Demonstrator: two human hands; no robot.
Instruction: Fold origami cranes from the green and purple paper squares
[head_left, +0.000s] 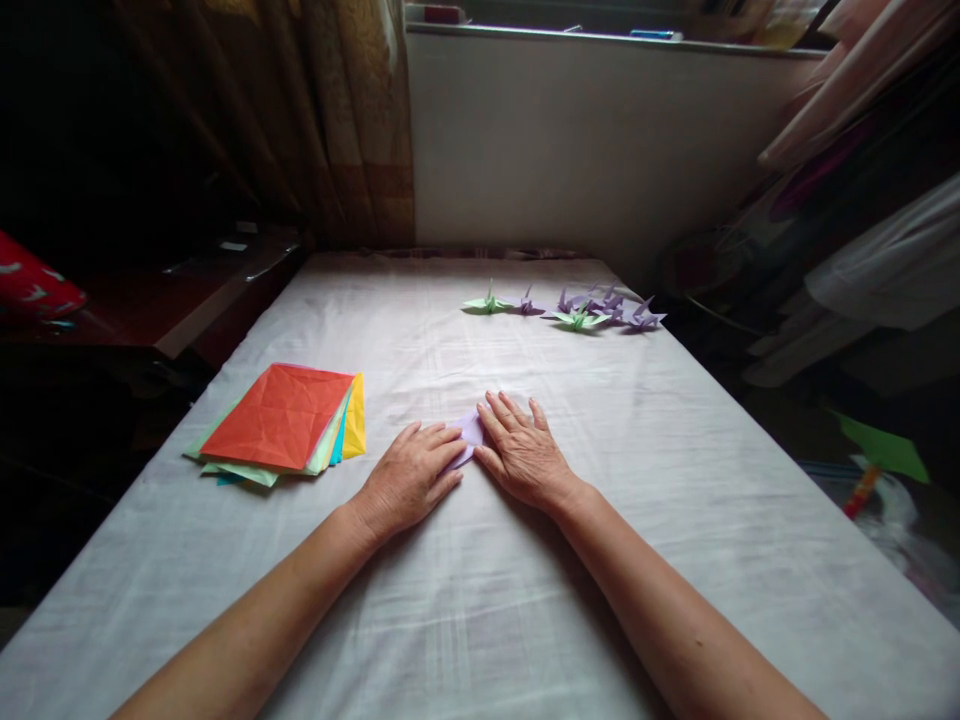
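Note:
A small piece of folded purple origami paper point(470, 432) lies flat on the cloth-covered table point(465, 600), partly hidden under my hands. My left hand point(415, 470) rests palm down on its left side, fingers stretched out. From the right, my right hand point(523, 445) presses on the paper's other side with its fingers spread and thumb pointing toward the left hand. Between the fingertips a strip of the purple sheet shows.
To the left lies a loose stack of coloured paper sheets point(277, 415), red on top. Several purple and green paper cranes stand at the far right, among them a green crane point(490, 302). A brown curtain point(360, 120) hangs behind. Clothes point(892, 260) hang on the right.

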